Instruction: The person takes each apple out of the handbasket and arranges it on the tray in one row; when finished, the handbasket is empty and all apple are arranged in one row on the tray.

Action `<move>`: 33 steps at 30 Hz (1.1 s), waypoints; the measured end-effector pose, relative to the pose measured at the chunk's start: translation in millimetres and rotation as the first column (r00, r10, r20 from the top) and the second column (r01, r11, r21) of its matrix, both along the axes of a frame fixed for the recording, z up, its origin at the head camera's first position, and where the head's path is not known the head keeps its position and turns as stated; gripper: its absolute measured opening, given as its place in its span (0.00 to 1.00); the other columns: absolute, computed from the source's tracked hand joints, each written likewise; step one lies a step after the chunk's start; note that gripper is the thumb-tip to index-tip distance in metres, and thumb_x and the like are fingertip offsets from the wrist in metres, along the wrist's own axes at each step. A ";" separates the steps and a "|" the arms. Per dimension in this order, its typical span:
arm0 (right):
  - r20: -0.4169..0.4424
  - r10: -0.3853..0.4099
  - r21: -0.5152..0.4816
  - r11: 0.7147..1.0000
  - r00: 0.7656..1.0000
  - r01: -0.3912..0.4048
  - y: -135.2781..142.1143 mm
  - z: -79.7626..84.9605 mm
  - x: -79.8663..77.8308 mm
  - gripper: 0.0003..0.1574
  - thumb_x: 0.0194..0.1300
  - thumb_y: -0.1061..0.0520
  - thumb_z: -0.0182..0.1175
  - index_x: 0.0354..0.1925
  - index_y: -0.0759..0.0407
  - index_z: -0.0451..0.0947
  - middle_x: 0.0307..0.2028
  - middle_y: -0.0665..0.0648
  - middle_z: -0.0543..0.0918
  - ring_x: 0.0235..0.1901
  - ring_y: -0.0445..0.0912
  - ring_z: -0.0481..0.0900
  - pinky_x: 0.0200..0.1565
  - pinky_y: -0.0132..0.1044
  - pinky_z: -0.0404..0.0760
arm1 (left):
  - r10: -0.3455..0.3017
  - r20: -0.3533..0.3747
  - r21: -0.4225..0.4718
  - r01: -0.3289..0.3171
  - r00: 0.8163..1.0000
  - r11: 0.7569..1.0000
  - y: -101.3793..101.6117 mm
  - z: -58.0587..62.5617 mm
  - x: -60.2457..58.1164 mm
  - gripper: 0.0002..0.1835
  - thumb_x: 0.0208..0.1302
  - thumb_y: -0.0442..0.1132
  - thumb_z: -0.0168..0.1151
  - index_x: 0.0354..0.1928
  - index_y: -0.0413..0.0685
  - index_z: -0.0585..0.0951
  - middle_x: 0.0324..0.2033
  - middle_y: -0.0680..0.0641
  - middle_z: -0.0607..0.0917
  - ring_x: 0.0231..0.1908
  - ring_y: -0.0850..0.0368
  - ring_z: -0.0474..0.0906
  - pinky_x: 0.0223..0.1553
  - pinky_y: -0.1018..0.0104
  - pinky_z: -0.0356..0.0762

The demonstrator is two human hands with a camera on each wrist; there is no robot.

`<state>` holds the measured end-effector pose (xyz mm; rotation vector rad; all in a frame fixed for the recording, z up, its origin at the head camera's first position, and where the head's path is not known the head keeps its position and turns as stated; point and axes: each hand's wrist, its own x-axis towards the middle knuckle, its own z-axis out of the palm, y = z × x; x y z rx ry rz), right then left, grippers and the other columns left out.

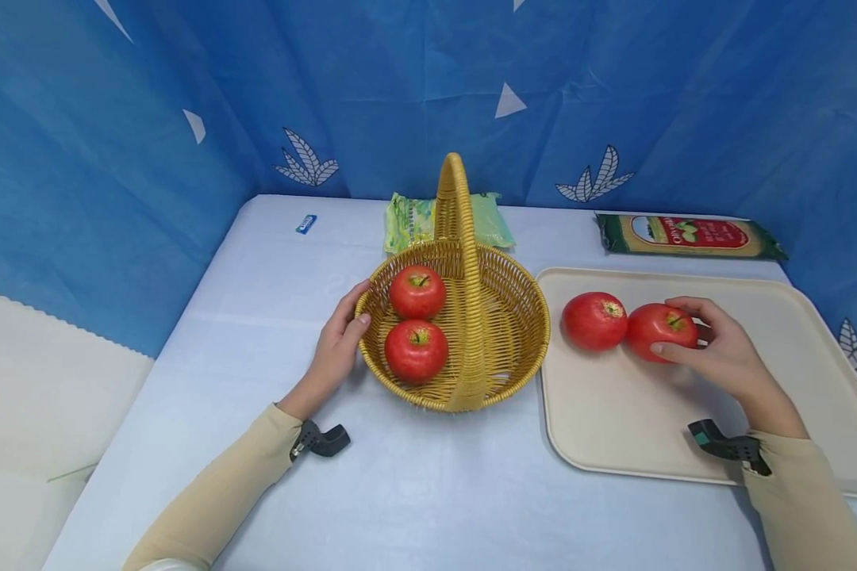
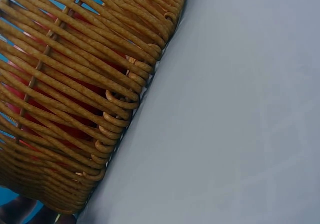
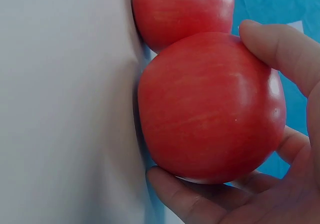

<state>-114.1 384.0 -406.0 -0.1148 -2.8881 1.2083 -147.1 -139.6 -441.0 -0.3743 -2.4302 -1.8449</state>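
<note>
A yellow wicker basket (image 1: 532,319) with a tall arched handle stands mid-table, two red apples (image 1: 416,351) inside its left half. My left hand (image 1: 339,337) holds the basket's left rim, thumb over the edge and fingers along the outer wall. The left wrist view is filled by the woven side (image 2: 65,84). On the beige tray (image 1: 614,428), my right hand (image 1: 721,349) grips a red apple (image 1: 657,329) between thumb and fingers. Another apple (image 1: 594,321) touches it on the left. In the right wrist view, fingers wrap around the held apple (image 3: 210,109).
Behind the basket lies a green packet (image 1: 410,222), partly hidden by the handle. A long pasta-like package (image 1: 689,235) lies behind the tray. A small blue packet (image 1: 305,224) sits at the back left. A blue curtain (image 1: 414,95) hangs along the table's back edge.
</note>
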 end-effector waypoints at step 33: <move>0.006 -0.009 0.025 1.000 1.000 0.009 -8.6 -1.1 -1.4 0.54 0.64 0.55 0.71 0.77 0.63 0.52 0.69 0.73 0.63 0.54 0.41 0.63 0.35 0.11 0.70 | -0.003 -0.026 -0.016 0.002 1.000 1.000 -0.5 -0.6 -1.4 0.28 0.79 0.36 0.45 0.78 0.49 0.62 0.78 0.43 0.64 0.78 0.45 0.59 0.77 0.44 0.58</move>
